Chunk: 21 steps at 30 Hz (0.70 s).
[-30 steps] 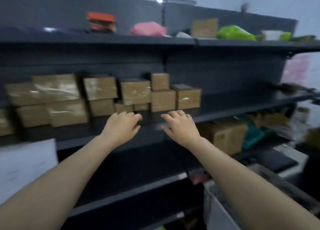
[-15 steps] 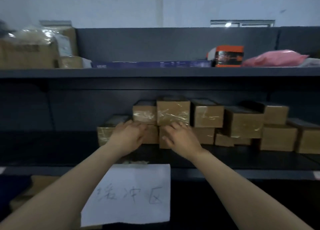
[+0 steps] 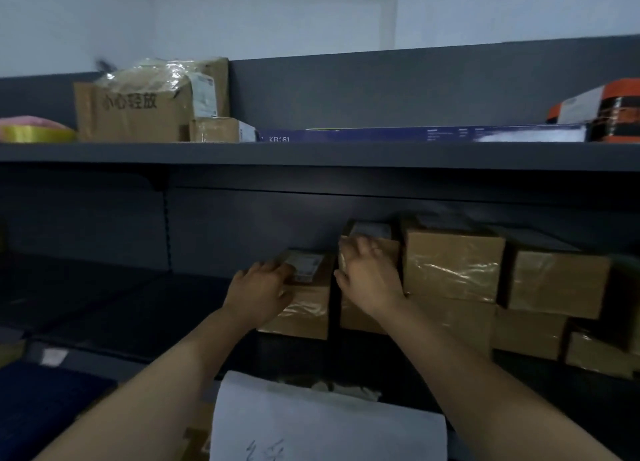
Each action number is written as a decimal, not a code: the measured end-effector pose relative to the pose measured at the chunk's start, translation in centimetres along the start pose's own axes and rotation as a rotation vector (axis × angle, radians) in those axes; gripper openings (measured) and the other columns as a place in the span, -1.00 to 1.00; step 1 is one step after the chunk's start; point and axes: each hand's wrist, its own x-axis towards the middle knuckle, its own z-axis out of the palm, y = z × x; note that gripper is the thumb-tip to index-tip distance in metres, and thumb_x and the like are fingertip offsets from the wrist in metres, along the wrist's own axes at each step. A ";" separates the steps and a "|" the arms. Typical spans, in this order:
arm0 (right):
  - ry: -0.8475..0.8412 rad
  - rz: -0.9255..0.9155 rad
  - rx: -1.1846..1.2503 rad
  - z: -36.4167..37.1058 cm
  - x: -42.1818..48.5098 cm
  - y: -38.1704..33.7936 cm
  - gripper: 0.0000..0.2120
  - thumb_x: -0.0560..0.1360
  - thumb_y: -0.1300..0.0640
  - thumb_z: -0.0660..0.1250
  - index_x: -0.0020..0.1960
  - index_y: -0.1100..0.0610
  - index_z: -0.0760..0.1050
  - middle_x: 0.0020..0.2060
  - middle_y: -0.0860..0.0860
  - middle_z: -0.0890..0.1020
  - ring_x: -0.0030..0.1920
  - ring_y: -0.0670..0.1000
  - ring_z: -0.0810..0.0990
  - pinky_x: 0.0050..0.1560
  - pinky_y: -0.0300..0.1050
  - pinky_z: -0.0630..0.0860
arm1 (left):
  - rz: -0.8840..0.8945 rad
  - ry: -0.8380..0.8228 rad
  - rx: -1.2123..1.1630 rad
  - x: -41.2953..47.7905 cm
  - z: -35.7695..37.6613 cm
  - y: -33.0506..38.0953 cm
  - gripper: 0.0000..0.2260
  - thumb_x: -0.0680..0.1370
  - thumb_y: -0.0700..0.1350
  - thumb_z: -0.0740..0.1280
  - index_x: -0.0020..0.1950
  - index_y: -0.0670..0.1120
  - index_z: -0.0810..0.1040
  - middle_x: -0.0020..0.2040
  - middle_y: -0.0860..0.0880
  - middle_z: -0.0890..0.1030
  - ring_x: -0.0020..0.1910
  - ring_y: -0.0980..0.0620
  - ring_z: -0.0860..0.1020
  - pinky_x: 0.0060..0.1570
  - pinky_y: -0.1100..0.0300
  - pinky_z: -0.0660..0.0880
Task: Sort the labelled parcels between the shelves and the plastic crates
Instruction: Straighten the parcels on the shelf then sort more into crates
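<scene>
End box [image 3: 306, 308]: leftmost of the row, middle shelf [image 3: 104, 308]. Your left hand [image 3: 258, 289]: fingers curled round its left top corner. Your right hand [image 3: 369, 282]: laid on the neighbouring box [image 3: 389, 249], grip unclear. Brace that neighbour; draw the end box straight out, level.

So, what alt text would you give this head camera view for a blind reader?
A person's left hand rests on a small labelled brown cardboard parcel and the right hand on the taped cardboard parcel beside it, on a dark grey metal shelf. More taped parcels are stacked to the right; a white handwritten paper sign is below.
</scene>
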 end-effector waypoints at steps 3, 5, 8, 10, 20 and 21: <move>0.046 0.036 -0.140 0.7 2.6 0.4 -0.39 0.57 -0.14 0.16 0.51 0.12 0.15 0.44 0.16 0.26 0.44 0.18 0.21 0.47 0.09 0.09 | 0.005 0.042 -0.021 2.4 0.9 0.6 -0.57 0.56 0.09 0.19 0.43 0.10 0.30 0.40 0.02 0.36 0.36 -0.03 0.32 0.22 0.10 0.30; 0.013 0.106 -0.214 1.0 3.8 0.8 -0.33 0.54 -0.24 0.13 0.52 0.11 0.13 0.43 0.16 0.28 0.45 0.18 0.19 0.48 0.15 0.02 | 0.029 0.064 -0.105 4.2 1.5 0.7 -0.59 0.56 0.09 0.20 0.40 0.07 0.36 0.38 0.00 0.39 0.33 -0.04 0.36 0.23 0.09 0.32; -0.063 0.164 -0.261 1.5 4.5 1.4 -0.31 0.49 -0.29 0.18 0.47 0.08 0.20 0.38 0.13 0.37 0.38 0.18 0.30 0.38 0.15 0.16 | 0.088 0.011 -0.402 7.0 2.6 0.7 -0.66 0.57 0.03 0.23 0.34 0.01 0.45 0.26 -0.07 0.51 0.16 -0.05 0.51 0.12 0.10 0.48; -0.054 0.146 -0.288 1.6 4.5 1.3 -0.34 0.47 -0.29 0.22 0.43 0.07 0.25 0.35 0.12 0.41 0.34 0.17 0.34 0.29 0.11 0.25 | 0.070 -0.026 -0.647 9.0 3.0 1.2 -0.67 0.59 -0.04 0.23 0.33 -0.07 0.47 0.22 -0.08 0.54 0.03 0.00 0.55 -0.13 0.35 0.51; 0.243 0.096 -0.332 2.5 1.0 0.5 -0.38 0.32 -0.27 0.38 0.25 0.06 0.48 0.15 0.06 0.59 0.17 0.10 0.54 0.22 0.12 0.42 | -0.243 -0.551 -1.672 11.1 1.9 4.9 -0.71 0.55 0.19 0.19 0.02 0.02 0.56 -0.04 -0.04 0.65 -0.02 0.02 0.58 -0.01 0.13 0.47; 0.251 0.081 -0.322 2.6 0.7 0.4 -0.38 0.33 -0.24 0.38 0.28 0.07 0.47 0.20 0.06 0.57 0.22 0.10 0.52 0.25 0.10 0.39 | -0.230 -0.558 -1.677 11.3 1.8 5.1 -0.71 0.54 0.18 0.22 0.03 0.01 0.58 -0.05 -0.06 0.66 -0.02 -0.01 0.59 -0.01 0.12 0.47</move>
